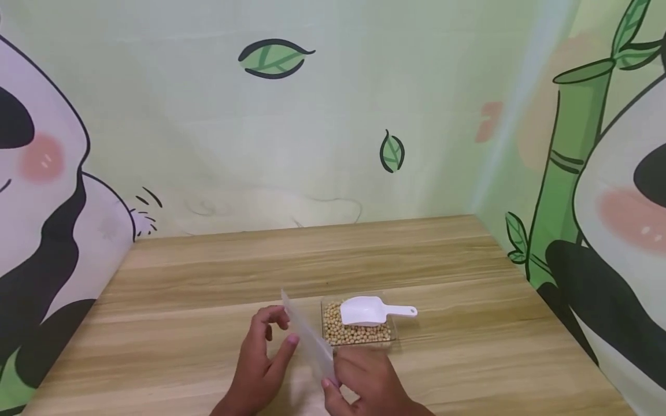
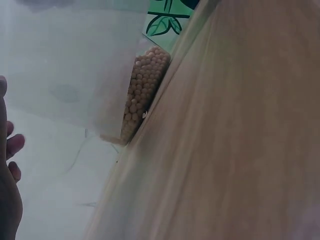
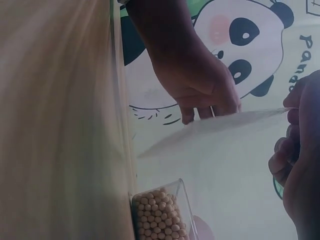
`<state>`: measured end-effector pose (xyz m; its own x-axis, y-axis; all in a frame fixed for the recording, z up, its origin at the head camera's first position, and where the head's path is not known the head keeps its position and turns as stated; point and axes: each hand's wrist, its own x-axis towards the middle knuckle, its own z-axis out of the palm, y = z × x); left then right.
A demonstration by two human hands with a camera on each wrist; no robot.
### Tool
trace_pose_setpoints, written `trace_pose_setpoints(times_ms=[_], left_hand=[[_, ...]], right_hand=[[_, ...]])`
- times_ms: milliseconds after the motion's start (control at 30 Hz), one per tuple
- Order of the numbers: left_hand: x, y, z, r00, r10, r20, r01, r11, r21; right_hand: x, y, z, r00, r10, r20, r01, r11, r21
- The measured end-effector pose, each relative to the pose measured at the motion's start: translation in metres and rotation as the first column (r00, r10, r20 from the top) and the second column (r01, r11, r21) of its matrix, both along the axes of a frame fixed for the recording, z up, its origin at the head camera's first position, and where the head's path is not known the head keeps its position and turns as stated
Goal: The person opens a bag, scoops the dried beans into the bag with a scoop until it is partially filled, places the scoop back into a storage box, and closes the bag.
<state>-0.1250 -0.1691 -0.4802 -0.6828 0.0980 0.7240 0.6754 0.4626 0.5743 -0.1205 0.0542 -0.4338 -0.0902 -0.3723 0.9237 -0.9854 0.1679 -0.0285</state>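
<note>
We see the right hand [image 1: 369, 378] pinching the near edge of a translucent plastic bag [image 1: 310, 341] between both hands; the left hand [image 1: 260, 361], thumb and fingers spread apart, is beside the bag, though we cannot tell whether it touches; just beyond the right hand, a clear box [image 1: 393, 333] of soybeans [image 1: 340, 334] sits on the counter [image 1: 208, 277], a white scoop [image 1: 363, 312] atop the beans.

Dark sideways lettering [image 3: 304, 56], apparently "Panda", running beside a cartoon panda [image 3: 270, 50] on the printed wall [image 3: 230, 185].
</note>
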Motion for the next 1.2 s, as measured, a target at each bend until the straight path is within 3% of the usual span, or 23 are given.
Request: trace_pose_setpoints(times_ms=[133, 267, 400, 533, 667, 867, 1200], left_hand=[[0.001, 0.004, 0.003, 0.998, -0.002, -0.071, 0.006, 0.999, 0.052], [0.003, 0.009, 0.007, 0.991, -0.037, -0.131, 0.043, 0.998, 0.046], [0.007, 0.016, 0.017, 0.99, -0.052, -0.133, 0.062, 0.995, 0.074], [0.011, 0.023, 0.034, 0.985, -0.161, -0.067, 0.17, 0.971, 0.168], [0.01, 0.029, 0.048, 0.958, -0.282, 0.047, 0.259, 0.925, 0.277], [0.015, 0.037, 0.065, 0.929, -0.273, 0.249, 0.159, 0.904, 0.398], [0.018, 0.043, 0.078, 0.861, -0.366, 0.353, 0.167, 0.859, 0.483]], right_hand=[[0.0, 0.0, 0.011, 0.996, 0.026, -0.088, -0.027, 1.0, -0.005], [0.0, 0.0, 0.018, 0.99, 0.06, -0.13, -0.06, 0.998, 0.002], [-0.001, 0.001, 0.02, 0.983, 0.097, -0.156, -0.097, 0.995, 0.009], [-0.001, 0.002, 0.018, 0.983, 0.116, -0.143, -0.114, 0.993, 0.022], [-0.001, 0.005, 0.014, 0.985, 0.112, -0.134, -0.107, 0.993, 0.038], [-0.001, 0.006, 0.01, 0.986, 0.105, -0.129, -0.096, 0.993, 0.073], [0.0, 0.007, 0.009, 0.985, 0.079, -0.152, -0.06, 0.991, 0.123]])
